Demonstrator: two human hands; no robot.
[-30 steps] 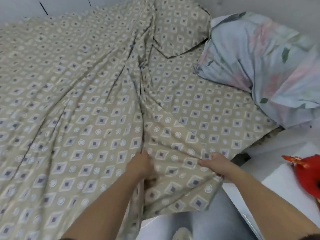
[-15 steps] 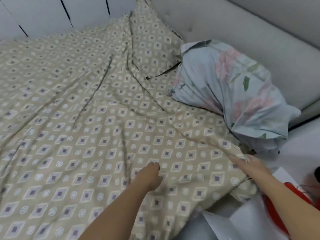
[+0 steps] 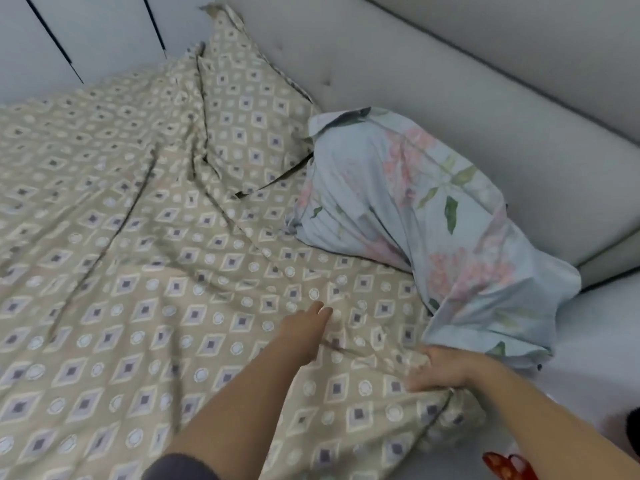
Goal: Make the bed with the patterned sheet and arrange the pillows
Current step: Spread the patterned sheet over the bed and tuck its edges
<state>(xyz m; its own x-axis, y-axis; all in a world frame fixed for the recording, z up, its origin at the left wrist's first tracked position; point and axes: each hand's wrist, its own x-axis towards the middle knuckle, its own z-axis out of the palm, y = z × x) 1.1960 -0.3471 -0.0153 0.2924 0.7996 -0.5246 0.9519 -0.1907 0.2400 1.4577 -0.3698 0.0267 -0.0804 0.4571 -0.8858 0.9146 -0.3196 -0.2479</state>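
Sheet (image 3: 138, 271): soft, light, creases easily; I grasp its bunched corner with right hand (image 3: 440, 370), left hand (image 3: 304, 330) flat, released.

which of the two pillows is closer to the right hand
The pale blue floral pillow: its lower corner lies right beside the right hand gripping the sheet. The beige diamond-print pillow stands farther back by the headboard.
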